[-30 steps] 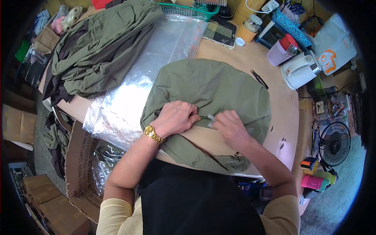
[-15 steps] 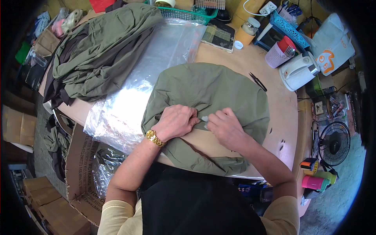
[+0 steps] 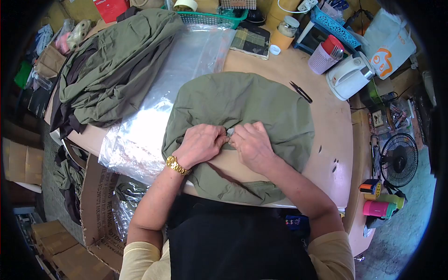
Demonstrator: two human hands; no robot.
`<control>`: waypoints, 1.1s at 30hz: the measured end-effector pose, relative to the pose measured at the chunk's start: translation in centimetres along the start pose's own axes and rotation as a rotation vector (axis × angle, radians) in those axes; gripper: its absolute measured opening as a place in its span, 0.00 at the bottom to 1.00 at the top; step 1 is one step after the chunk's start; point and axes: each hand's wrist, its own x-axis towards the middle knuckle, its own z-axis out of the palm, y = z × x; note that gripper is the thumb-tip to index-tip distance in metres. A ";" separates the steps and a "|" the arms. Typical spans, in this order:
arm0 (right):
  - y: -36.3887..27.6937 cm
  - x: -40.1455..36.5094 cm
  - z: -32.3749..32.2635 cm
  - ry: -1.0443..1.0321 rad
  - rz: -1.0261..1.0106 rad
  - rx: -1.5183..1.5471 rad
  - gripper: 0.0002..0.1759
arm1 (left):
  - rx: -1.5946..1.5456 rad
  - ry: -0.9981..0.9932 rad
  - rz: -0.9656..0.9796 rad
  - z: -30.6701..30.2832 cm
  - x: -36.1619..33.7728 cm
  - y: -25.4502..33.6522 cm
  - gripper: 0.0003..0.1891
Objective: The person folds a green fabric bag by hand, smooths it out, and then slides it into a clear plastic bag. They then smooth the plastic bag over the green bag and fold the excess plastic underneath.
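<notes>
An olive green cloth item (image 3: 252, 100) lies spread on the table, its lower edge curving around a gap where the tabletop shows. My left hand (image 3: 201, 143), with a gold watch (image 3: 177, 165) on the wrist, pinches the cloth near the middle of that edge. Close against it, my right hand (image 3: 252, 145) has its fingers closed on the same spot. A small whitish piece (image 3: 230, 132) shows between the fingertips of both hands. What exactly the right fingers grip is too small to tell.
More green and dark garments (image 3: 116, 65) are heaped at the back left, beside clear plastic bags (image 3: 163, 88). Black thread snips (image 3: 301, 92) lie right of the cloth. A white kettle (image 3: 349, 77), pink cup (image 3: 322, 59) and notebook (image 3: 251, 41) stand or lie behind. An open carton (image 3: 95, 200) is below left.
My right hand has moved left and now meets my left hand at the small whitish piece. The whole view has shifted slightly.
</notes>
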 end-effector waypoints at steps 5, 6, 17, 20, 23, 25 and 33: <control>0.9 -3.1 -3.2 -0.122 0.122 -0.160 0.03 | -0.041 0.031 0.031 0.3 -0.7 0.0 0.13; 1.2 -3.7 -4.3 -0.190 0.149 -0.192 0.05 | -0.044 0.033 0.037 0.5 -0.8 0.1 0.13; 14.2 1.4 -10.0 0.301 0.839 0.882 0.13 | 0.091 0.126 0.266 -3.8 -6.5 5.7 0.18; 17.1 1.7 -9.1 0.497 0.588 0.271 0.18 | 0.216 0.499 0.140 -7.2 -3.3 3.6 0.32; 12.4 -1.6 -10.1 0.471 0.545 0.057 0.21 | 0.234 0.637 0.216 -8.3 0.9 -1.0 0.31; 11.8 -4.6 -9.0 0.212 0.679 0.135 0.18 | 0.105 0.487 0.113 -8.2 3.2 -3.9 0.22; 17.5 -8.8 -3.9 0.226 0.949 0.461 0.11 | -0.529 0.143 -0.168 -5.1 2.8 -8.1 0.16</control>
